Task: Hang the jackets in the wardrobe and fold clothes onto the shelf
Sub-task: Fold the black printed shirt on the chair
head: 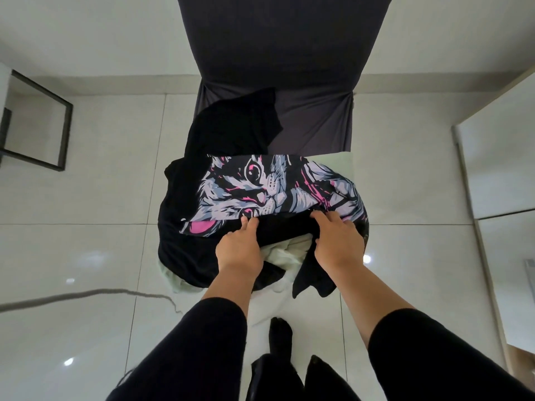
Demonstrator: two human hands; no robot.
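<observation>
- So, no readable text, brand or label anywhere in this shot; the only graphic is the big cat face printed on the black t-shirt [260,186] in lilac, grey-blue and hot pink, with one big round eye showing.
- The shirt lies spread across the seat of a chair [289,82] in a dark grey stretch cover, part of it folded over, black edges hanging off the front.
- Another plain black garment [231,125] sits bunched at the back left of the seat, touching the shirt.
- Pale, whitish-green cloth [286,250] peeks out from under the shirt near the front edge.
- Left hand [238,248] rests on the shirt, fingertips curled onto the folded edge by the print; looks like a pinch on the fabric.
- Right hand [337,241] likewise, fingers bent down onto the fold, thumb tucked against the black cloth.
- Glossy white tiled floor [86,256] all around, black sleeves on both arms.
</observation>
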